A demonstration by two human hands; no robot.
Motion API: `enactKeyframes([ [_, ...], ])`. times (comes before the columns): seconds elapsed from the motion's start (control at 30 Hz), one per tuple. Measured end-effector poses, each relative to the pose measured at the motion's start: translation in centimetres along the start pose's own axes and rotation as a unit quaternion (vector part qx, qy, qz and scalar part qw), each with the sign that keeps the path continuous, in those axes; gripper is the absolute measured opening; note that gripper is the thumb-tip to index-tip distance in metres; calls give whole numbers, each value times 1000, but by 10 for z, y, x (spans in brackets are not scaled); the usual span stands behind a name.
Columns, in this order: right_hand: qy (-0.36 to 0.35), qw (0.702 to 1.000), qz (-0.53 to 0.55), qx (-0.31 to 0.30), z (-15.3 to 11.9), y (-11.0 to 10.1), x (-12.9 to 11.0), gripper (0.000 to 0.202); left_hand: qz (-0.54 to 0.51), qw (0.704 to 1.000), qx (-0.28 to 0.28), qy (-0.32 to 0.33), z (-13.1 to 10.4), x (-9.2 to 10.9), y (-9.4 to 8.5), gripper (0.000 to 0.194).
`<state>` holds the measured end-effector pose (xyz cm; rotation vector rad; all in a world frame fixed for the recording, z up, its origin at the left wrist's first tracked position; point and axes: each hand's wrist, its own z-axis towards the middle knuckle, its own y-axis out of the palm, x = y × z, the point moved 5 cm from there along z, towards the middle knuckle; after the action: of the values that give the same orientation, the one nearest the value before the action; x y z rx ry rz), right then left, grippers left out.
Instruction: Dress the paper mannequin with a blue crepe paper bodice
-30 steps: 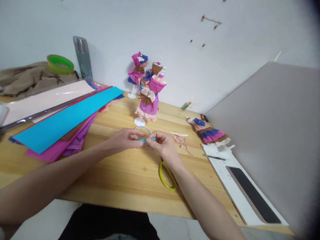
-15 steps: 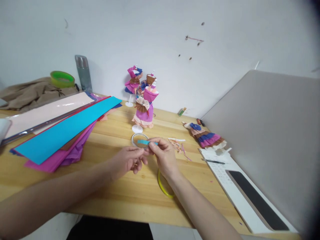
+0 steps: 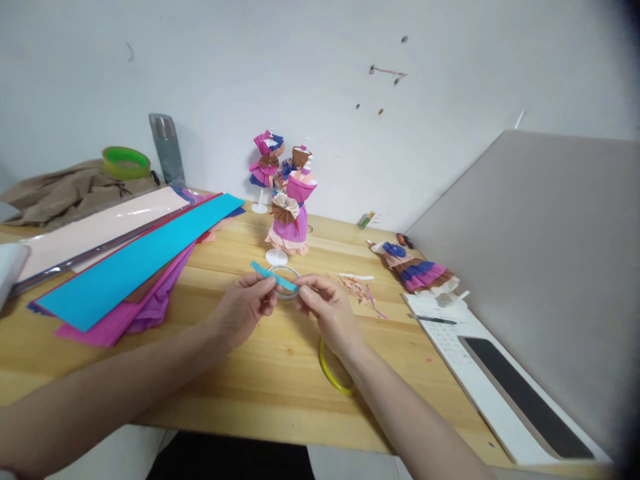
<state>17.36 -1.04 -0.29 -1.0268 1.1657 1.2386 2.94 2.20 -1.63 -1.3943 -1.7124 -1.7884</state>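
Your left hand (image 3: 244,311) and right hand (image 3: 329,312) pinch the strip (image 3: 283,283), probably keeping it straight; the ring (image 3: 289,268) lies beyond.

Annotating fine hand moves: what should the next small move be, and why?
Probably slide the left hand outward along the blue strip toward its upper-left end. That end juts out past the left fingertips, while the right hand pinches the strip near its opposite end; a grip close to both ends would likely hold it straighter.

Wood tbl (image 3: 280,400) – ppr sheets (image 3: 150,260), scraps (image 3: 356,289)
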Motion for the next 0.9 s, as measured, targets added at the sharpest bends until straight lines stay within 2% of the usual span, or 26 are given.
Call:
enactKeyframes([
  [0.07, -9, 989, -141, -35, -1, -8, -10, 25, 16, 1000, 12, 13, 1, 5, -2, 20],
  [0.1, -16, 970, -241, -41, -4, -14, -15, 24, 23, 999, 18, 20, 2, 8, -3, 20],
  [0.2, 23, 848, -527, -59, -19, -30, -17, 32, 35, 998, 30, 39, 5, 15, -7, 20],
  [0.23, 49, 814, -574, -72, -25, -33, -13, 37, 37, 998, 32, 43, 6, 16, -8, 20],
  [0.3, 94, 777, -613, -106, -39, -36, -2, 45, 40, 997, 34, 49, 8, 18, -11, 20],
  [0.4, 116, 778, -606, -121, -54, -37, 11, 48, 43, 997, 34, 46, 9, 18, -13, 20],
  [0.5, 84, 802, -583, -93, -62, -42, 15, 49, 39, 998, 33, 30, 9, 17, -14, 21],
  [0.57, 68, 804, -587, -68, -67, -48, 17, 49, 35, 999, 28, 19, 9, 16, -13, 18],
  [0.73, 117, 759, -638, -46, -73, -56, 23, 46, 39, 999, 15, 19, 11, 15, -15, 14],
  [0.8, 141, 751, -643, -51, -73, -57, 23, 43, 46, 999, 17, 14, 12, 14, -17, 13],
  [0.87, 143, 765, -625, -53, -71, -59, 22, 37, 54, 998, 20, 5, 12, 12, -18, 13],
  [0.9, 133, 783, -606, -51, -69, -60, 21, 33, 59, 998, 20, 2, 12, 12, -18, 13],
])
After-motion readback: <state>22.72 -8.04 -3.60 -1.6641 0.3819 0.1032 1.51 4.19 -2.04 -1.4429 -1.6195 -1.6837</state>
